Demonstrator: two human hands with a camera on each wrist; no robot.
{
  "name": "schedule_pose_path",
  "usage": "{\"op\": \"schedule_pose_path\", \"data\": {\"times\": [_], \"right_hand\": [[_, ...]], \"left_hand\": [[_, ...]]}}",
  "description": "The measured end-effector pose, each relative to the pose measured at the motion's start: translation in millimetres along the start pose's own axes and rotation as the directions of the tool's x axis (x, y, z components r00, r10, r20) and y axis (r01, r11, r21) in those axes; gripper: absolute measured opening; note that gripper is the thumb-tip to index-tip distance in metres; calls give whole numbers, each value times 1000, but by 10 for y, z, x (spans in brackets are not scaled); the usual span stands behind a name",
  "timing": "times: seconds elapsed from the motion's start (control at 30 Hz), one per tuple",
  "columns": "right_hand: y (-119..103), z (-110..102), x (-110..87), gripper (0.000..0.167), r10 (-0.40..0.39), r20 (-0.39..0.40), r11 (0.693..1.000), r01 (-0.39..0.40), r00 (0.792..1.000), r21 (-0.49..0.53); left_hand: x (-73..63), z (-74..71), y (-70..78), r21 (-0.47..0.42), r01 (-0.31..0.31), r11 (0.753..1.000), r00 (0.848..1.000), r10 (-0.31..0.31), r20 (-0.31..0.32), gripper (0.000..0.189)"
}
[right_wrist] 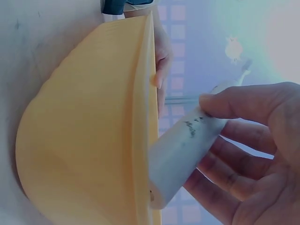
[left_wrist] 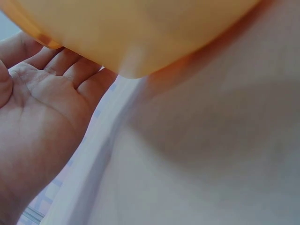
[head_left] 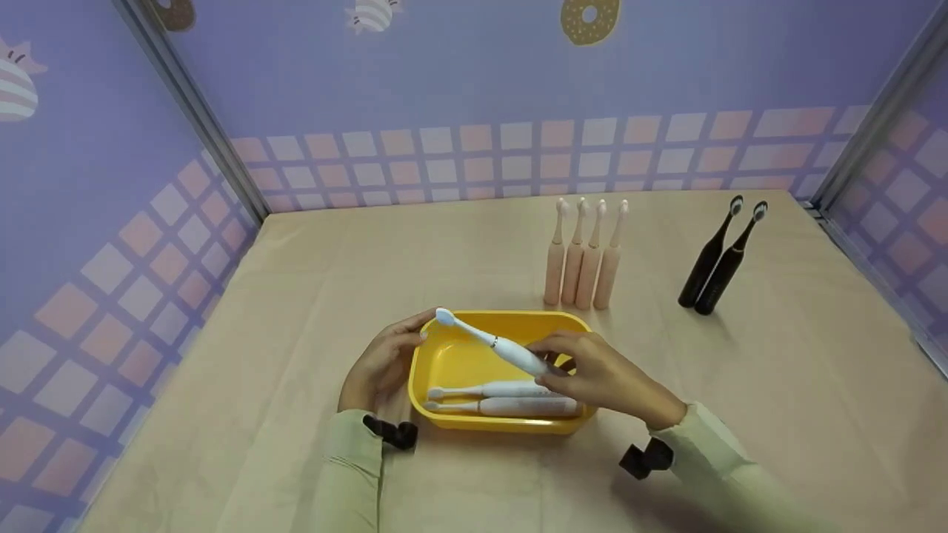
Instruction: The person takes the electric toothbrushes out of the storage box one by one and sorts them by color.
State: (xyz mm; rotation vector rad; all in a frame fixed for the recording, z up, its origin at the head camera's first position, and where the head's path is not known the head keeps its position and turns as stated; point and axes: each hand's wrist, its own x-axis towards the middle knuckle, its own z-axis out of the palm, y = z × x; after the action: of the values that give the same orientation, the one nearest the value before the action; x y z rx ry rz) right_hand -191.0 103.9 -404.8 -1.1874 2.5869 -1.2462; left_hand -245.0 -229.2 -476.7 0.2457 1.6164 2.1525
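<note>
My right hand (head_left: 592, 366) grips a white electric toothbrush (head_left: 518, 355) by the lower handle, between thumb and fingers. The toothbrush slants over a yellow plastic bin (head_left: 503, 423), its head up and to the left. In the right wrist view, the handle's bottom end (right_wrist: 161, 187) is at the bin's rim. Two more white electric toothbrushes (head_left: 529, 406) lie side by side in the bin along its near wall, heads to the left. At the bin's left end, my left hand (head_left: 381, 363) holds the rim, thumb on top and fingers against the outer wall (left_wrist: 140, 37).
Several pink electric toothbrushes (head_left: 585, 270) stand upright in a row behind the bin. Two black electric toothbrushes (head_left: 715, 266) stand close together farther right. A beige cloth (head_left: 259, 414) covers the table, with patterned purple walls (head_left: 459, 74) around it.
</note>
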Motion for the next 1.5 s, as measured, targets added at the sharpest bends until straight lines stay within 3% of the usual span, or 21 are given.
{"op": "schedule_pose_path", "data": {"times": [0.2,0.6,0.8,1.03,1.27,1.5], "right_hand": [[37,-32,-40,31,-20,-64,999,22,998,23],[144,-117,-177,36,18,-208,997,-3,978,71],[244,-142,-267,41,-10,-309,991,50,951,123],[340,-177,-351,40,-57,-420,993,95,906,70],[386,-169,-414,46,-117,-475,972,199,872,127],[428,-156,-463,46,-86,-518,964,202,851,171]], "left_hand": [[11,6,-1,6,3,1000,1000,-3,-11,54],[-18,-1,6,8,15,1000,1000,-15,-7,54],[-22,10,-1,-11,26,1000,1000,-26,-2,53],[-13,21,1,-19,28,999,999,-28,-20,51],[-4,17,-8,-27,19,999,999,-20,-29,51],[-9,12,5,-28,7,1000,1000,-8,-13,52]]}}
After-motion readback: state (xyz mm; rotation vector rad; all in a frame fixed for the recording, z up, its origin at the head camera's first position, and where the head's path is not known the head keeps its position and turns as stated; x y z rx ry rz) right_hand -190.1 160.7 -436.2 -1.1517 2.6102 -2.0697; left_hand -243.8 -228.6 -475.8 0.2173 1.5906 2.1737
